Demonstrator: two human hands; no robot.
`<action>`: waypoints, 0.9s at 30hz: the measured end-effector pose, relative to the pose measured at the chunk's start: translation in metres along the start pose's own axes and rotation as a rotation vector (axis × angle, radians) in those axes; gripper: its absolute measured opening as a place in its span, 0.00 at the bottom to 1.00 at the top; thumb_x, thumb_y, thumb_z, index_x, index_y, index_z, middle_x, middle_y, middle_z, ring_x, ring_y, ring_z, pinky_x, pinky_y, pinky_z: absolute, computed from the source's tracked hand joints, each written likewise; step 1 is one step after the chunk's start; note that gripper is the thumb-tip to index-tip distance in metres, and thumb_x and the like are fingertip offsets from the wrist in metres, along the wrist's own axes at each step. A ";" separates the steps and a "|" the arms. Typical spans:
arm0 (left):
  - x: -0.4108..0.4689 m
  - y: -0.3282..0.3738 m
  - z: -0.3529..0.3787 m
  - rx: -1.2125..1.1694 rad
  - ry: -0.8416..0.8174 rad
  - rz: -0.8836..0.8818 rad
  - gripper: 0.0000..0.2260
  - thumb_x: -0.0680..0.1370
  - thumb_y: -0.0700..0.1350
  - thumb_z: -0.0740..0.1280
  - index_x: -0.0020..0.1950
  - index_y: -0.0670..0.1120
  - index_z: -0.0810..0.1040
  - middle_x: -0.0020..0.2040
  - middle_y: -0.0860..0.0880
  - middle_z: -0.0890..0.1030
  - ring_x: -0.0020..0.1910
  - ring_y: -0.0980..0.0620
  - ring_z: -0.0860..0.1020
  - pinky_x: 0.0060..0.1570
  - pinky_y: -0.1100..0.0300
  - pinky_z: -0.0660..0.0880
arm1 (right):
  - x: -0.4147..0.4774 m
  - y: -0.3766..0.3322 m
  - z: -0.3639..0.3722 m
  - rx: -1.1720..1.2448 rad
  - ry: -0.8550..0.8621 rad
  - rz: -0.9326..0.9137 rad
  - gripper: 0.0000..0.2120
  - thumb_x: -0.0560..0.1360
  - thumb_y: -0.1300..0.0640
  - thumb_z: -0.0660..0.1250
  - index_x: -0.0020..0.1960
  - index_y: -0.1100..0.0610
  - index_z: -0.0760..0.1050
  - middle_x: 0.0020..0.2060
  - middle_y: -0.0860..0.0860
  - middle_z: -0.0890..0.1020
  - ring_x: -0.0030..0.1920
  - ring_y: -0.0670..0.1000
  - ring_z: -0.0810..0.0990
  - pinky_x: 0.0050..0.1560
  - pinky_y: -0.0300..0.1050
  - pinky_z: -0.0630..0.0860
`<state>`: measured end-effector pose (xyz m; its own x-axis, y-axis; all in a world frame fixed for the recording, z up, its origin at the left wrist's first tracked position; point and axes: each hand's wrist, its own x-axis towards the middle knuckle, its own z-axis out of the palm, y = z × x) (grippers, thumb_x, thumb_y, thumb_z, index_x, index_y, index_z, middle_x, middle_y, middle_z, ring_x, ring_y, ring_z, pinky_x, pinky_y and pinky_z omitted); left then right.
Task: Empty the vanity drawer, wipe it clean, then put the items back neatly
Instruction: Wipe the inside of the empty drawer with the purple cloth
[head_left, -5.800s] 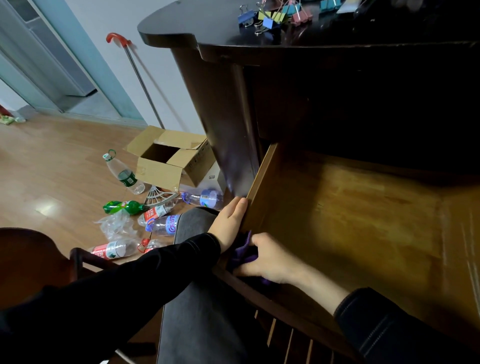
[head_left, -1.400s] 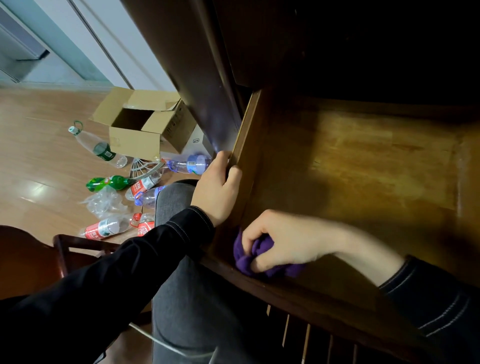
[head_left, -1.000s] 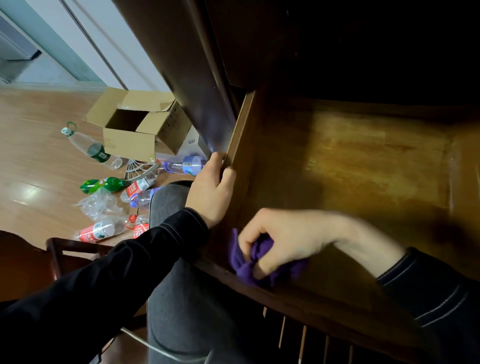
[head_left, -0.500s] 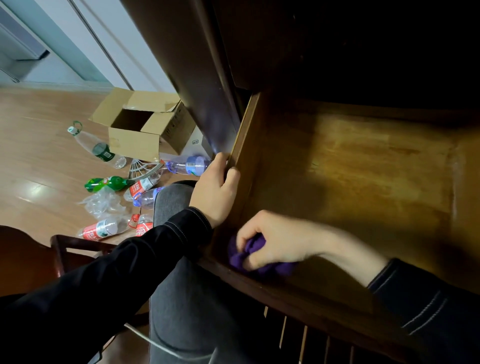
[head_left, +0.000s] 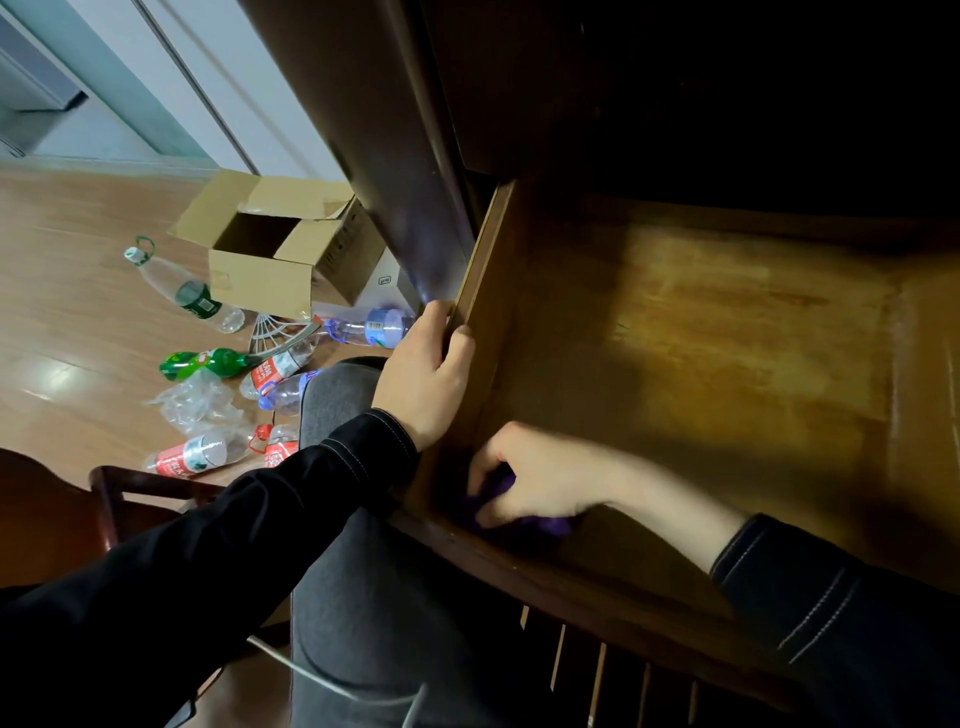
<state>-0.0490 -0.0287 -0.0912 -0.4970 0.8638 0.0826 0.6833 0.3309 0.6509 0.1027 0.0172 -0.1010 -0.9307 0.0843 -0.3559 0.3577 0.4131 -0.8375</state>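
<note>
The wooden vanity drawer (head_left: 727, 332) is pulled out in front of me, and its bare floor holds only the cloth. My right hand (head_left: 540, 473) grips a bunched purple cloth (head_left: 545, 526) in the drawer's near left corner, against the front wall. Most of the cloth is hidden under the fingers. My left hand (head_left: 428, 379) holds the top edge of the drawer's left side wall (head_left: 485, 270), thumb inside and fingers outside.
The dark vanity body (head_left: 675, 78) overhangs the back of the drawer. On the floor to the left lie an open cardboard box (head_left: 270, 244) and several plastic bottles (head_left: 208, 358). A dark wooden chair (head_left: 57, 509) is at lower left, and my knee (head_left: 343, 395) sits beside the drawer.
My right hand has pushed the purple cloth a little left and deeper into the near left corner, so less cloth shows. The left hand stays on the side wall.
</note>
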 end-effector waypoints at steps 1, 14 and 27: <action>0.000 0.000 0.000 0.002 0.001 0.005 0.10 0.78 0.52 0.54 0.50 0.46 0.69 0.36 0.53 0.71 0.36 0.55 0.69 0.38 0.57 0.60 | -0.005 0.002 -0.006 0.004 -0.044 -0.021 0.07 0.73 0.57 0.77 0.50 0.52 0.83 0.41 0.44 0.83 0.42 0.43 0.79 0.46 0.40 0.76; 0.002 -0.006 0.003 0.008 -0.001 0.000 0.13 0.78 0.52 0.54 0.52 0.45 0.70 0.38 0.50 0.73 0.37 0.52 0.70 0.36 0.67 0.64 | -0.014 0.008 -0.015 -0.090 -0.168 0.032 0.08 0.71 0.55 0.78 0.47 0.48 0.81 0.34 0.37 0.80 0.37 0.40 0.78 0.42 0.40 0.77; 0.002 -0.006 0.004 0.015 -0.010 -0.008 0.14 0.78 0.54 0.53 0.53 0.46 0.70 0.41 0.50 0.76 0.39 0.55 0.73 0.37 0.68 0.65 | -0.039 0.024 -0.008 0.030 -0.102 0.068 0.07 0.72 0.51 0.77 0.46 0.43 0.80 0.36 0.37 0.80 0.37 0.38 0.78 0.38 0.34 0.75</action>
<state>-0.0516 -0.0277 -0.0980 -0.4972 0.8648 0.0695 0.6871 0.3436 0.6402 0.1470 0.0307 -0.1041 -0.8924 0.0179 -0.4510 0.4230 0.3817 -0.8218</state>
